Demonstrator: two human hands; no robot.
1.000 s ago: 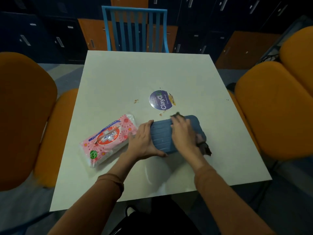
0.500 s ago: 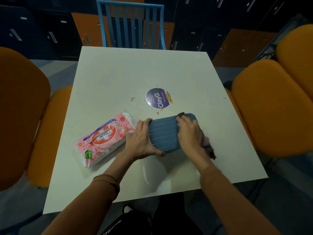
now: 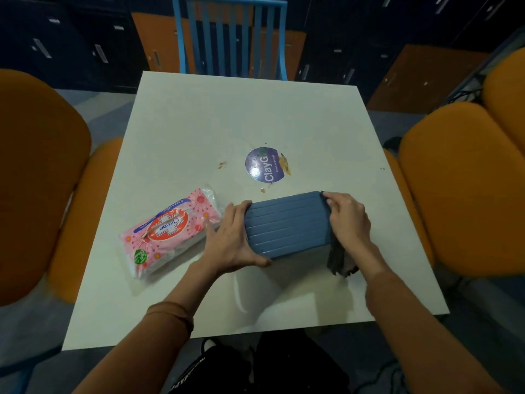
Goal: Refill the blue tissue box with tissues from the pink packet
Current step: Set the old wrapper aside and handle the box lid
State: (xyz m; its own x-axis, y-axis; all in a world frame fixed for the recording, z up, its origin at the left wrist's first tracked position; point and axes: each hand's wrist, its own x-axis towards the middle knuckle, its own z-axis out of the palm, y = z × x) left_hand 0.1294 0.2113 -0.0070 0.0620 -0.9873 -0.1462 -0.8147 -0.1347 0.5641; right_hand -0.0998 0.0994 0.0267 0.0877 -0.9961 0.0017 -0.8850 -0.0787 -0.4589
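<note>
The blue ribbed tissue box lies on the white table, near its front edge. My left hand grips the box's left end, thumb under the near edge. My right hand holds the right end, fingers curled over a dark flap that sticks out there. The pink tissue packet, with a red and white label, lies flat just left of my left hand and looks sealed.
A round purple sticker and small brown stains mark the table behind the box. Orange padded chairs stand at the left and right. A blue slatted chair stands at the far side.
My right hand has slid from the middle of the box's top to its right end. The left hand keeps its hold. The camera has moved closer.
</note>
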